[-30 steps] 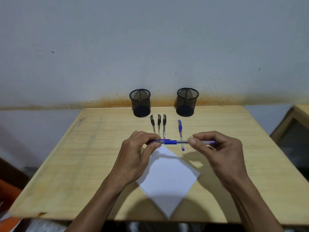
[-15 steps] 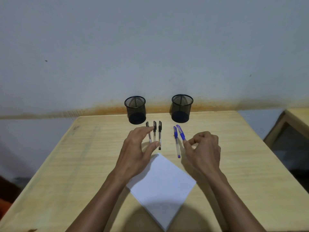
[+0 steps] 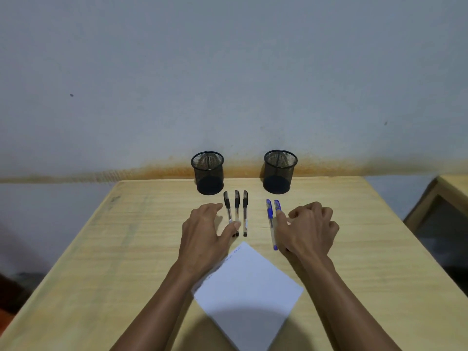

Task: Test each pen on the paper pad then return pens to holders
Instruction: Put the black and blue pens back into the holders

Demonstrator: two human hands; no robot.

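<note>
- Blue pen (image 3: 277, 207) has just gone down, beside its twin (image 3: 270, 216), above the paper pad (image 3: 249, 287).
- Right hand (image 3: 310, 228) lets go, fingers loosely curled, empty.
- Left hand (image 3: 205, 231) spread, empty, beside the three black pens (image 3: 245, 214).
- Both holders (image 3: 207, 172) beyond the pad look empty; returning comes next.

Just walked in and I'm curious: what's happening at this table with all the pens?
A person is sorting pens. Three black pens and two blue pens lie in rows before two empty mesh holders. The left hand rests by the black ones, the right hand by the blue ones. A paper pad lies nearer.
</note>
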